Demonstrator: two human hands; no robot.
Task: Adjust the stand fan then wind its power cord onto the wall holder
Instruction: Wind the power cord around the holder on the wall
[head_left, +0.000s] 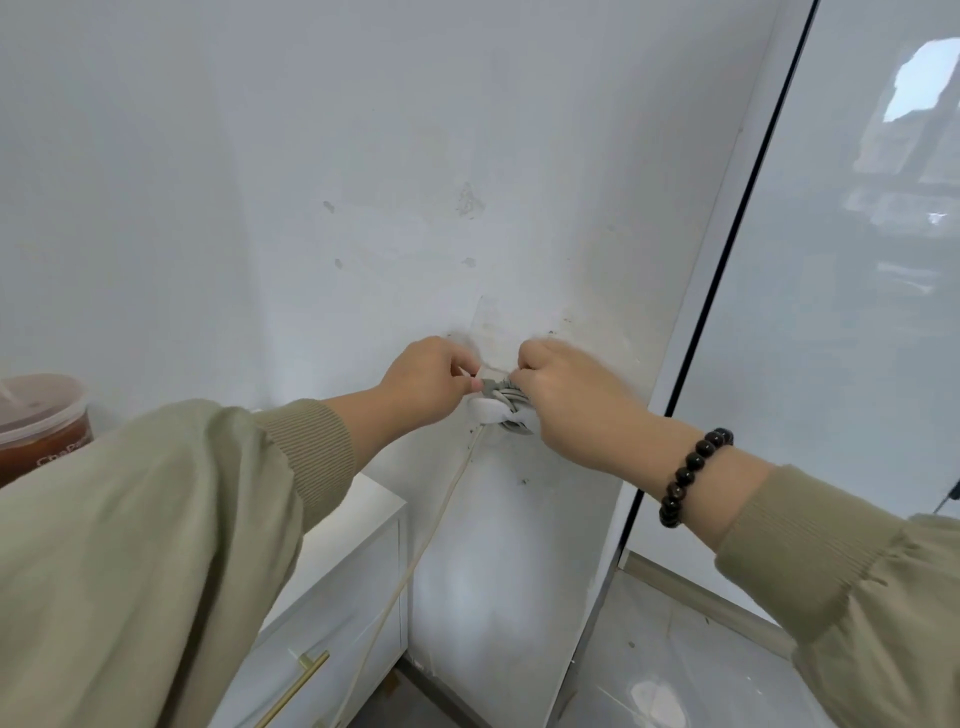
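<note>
Both hands meet at the wall holder (491, 410) in the head view, the only view there is. The holder is a small white fitting fixed low on the wall (363, 156), near the wall's right edge where a glass panel (857, 312) begins. Several grey turns of the power cord (511, 392) lie wrapped on it, and a pale length of the same cord runs down from it past the front of a white cabinet (353, 597).

The left hand (423, 382) pinches the cord between thumb and forefinger at the holder's left side. The right hand (566, 395), with a dark bead bracelet (693, 467) at its wrist, curls over the coils from the right. Its fingertips are hidden, so it probably grips the bundle.

The stand fan is out of sight, so the winding step looks to be in hand. The next move calls for drawing up the hanging slack and laying another turn snugly while one hand pins the coils.
</note>
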